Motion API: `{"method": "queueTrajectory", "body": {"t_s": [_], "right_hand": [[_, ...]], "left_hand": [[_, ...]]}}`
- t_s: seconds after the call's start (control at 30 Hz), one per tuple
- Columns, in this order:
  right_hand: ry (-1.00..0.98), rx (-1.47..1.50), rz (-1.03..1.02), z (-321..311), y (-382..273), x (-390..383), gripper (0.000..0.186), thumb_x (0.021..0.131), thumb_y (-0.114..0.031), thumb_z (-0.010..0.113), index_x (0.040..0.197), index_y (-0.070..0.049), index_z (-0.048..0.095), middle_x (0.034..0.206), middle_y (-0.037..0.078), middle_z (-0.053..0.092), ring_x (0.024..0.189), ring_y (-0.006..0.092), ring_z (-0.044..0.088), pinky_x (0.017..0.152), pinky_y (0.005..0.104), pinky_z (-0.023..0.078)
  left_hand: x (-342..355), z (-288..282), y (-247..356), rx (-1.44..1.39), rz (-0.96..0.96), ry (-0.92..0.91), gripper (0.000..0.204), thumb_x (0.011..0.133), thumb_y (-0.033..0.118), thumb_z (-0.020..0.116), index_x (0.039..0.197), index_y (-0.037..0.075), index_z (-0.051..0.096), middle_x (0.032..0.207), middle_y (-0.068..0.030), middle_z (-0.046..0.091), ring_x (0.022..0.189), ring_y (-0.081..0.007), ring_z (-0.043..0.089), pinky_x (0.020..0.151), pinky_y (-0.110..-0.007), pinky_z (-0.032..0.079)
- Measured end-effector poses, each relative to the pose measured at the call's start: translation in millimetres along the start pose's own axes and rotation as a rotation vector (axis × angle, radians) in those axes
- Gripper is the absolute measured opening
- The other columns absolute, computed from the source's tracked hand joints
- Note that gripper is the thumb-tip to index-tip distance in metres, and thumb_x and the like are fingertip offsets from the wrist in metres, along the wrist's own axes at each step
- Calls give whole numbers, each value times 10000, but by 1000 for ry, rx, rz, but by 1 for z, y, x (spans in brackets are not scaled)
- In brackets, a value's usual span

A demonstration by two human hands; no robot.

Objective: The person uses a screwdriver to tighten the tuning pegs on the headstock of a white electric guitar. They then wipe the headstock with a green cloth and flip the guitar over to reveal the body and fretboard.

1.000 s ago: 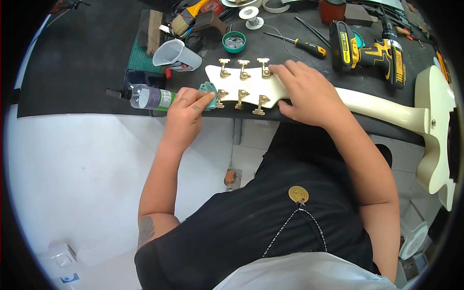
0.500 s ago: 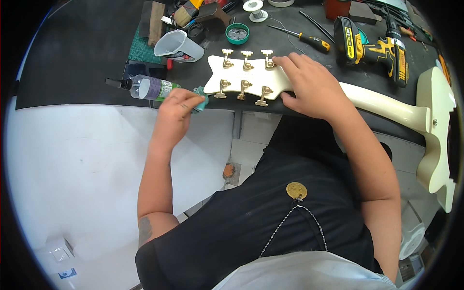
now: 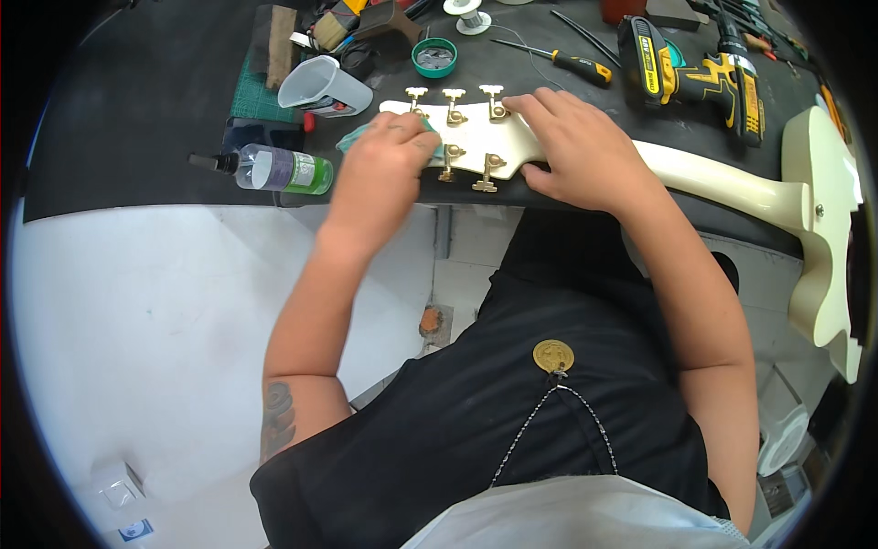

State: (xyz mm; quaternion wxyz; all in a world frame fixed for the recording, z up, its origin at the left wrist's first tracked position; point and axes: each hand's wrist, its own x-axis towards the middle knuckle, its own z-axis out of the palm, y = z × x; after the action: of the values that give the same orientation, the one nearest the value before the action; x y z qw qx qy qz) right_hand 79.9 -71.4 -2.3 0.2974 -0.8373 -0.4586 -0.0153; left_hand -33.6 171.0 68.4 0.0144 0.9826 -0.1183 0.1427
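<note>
A cream electric guitar [image 3: 722, 174] lies face down along the bench edge, its headstock [image 3: 480, 137] to the left and its body at the far right. Gold tuning machines line both sides of the headstock. My left hand [image 3: 380, 174] is closed on a teal cloth [image 3: 351, 140], pressed to the headstock's left end. It hides part of that end and some tuners. My right hand [image 3: 585, 156] grips the neck beside the headstock, fingers on the far side and thumb on the near side.
Left of the headstock lies a spray bottle [image 3: 283, 170] with green liquid, near a white plastic cup [image 3: 325, 90]. Beyond are a green round tin [image 3: 433, 59], a wire spool [image 3: 469, 16], a screwdriver [image 3: 581, 68] and a yellow-black cordless drill [image 3: 700, 78].
My left hand has moved right and slightly up with the cloth, from beside the headstock onto its left end. My right hand keeps its hold on the neck. The whole view has shifted slightly.
</note>
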Motion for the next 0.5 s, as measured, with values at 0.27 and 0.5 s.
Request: {"method": "queueTrajectory", "body": {"t_s": [0.27, 0.5], "right_hand": [[8, -2, -3, 3, 2, -1, 619, 786, -158, 771, 1363, -67, 569, 1161, 124, 634, 1131, 334, 623, 981, 444, 518], [-23, -18, -19, 3, 6, 0, 608, 800, -176, 761, 1366, -63, 570, 1157, 121, 629, 1123, 320, 619, 989, 433, 515]], "left_hand": [[-2, -2, 5, 54, 97, -70, 326, 736, -97, 650, 1019, 22, 758, 1014, -79, 721, 1012, -313, 666, 860, -415, 559], [-2, -23, -11, -39, 370, -199, 364, 692, -127, 638, 1013, 13, 740, 1026, -96, 707, 1034, -295, 664, 908, -402, 559]]}}
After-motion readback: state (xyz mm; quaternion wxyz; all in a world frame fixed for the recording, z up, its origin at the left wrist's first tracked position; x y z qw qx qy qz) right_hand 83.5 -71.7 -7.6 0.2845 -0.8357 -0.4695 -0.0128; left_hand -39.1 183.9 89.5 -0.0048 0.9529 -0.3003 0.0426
